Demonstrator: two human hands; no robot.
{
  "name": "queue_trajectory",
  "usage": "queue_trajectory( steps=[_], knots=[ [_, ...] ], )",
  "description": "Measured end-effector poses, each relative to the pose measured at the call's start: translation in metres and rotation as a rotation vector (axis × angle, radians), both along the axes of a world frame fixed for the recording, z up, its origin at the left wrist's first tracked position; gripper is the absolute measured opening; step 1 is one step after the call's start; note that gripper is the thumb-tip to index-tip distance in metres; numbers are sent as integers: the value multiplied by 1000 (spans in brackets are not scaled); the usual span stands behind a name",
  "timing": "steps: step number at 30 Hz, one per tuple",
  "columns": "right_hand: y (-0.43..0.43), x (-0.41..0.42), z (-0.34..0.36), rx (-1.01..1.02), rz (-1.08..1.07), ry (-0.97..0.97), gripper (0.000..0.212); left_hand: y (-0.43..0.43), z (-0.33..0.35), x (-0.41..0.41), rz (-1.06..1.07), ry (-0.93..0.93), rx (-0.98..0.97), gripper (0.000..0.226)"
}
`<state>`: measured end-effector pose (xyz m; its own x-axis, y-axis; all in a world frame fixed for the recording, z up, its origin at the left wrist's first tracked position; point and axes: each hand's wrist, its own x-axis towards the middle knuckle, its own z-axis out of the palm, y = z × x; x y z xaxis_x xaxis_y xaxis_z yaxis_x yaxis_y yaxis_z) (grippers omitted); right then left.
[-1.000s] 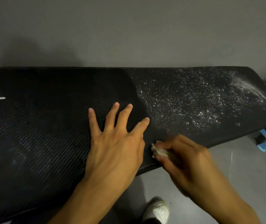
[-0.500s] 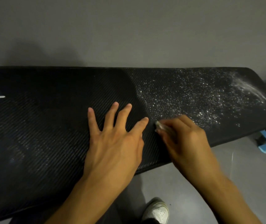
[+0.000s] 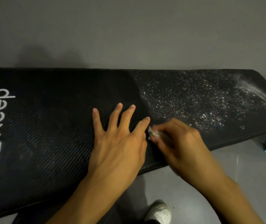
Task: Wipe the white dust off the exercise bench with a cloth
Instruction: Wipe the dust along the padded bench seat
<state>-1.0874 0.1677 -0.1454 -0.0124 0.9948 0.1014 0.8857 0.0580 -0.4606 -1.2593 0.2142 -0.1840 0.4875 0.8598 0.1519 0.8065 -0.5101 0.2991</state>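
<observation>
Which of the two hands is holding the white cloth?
The right hand: its fingers curl round the cloth, while the left hand lies flat, fingers spread, on the bench.

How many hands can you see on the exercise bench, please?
2. The left hand lies flat, fingers spread, on the exercise bench; the right hand, right beside it, grips the cloth against the surface.
</observation>
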Motion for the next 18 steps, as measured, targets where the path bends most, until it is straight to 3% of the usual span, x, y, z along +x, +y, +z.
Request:
queue_trajectory(
  steps=[6,11,16,18],
  knots=[
    [17,8,-5,105,-159,-82,23,-1,-1,1,4,10,9,50],
    [2,11,0,39,4,8,23,0,1,0,26,7,-10,52],
    [22,14,-4,97,-128,-98,25,-1,0,1,29,18,4,51],
    [24,11,-3,59,-73,-90,25,0,1,1,30,21,-6,51]
  ],
)
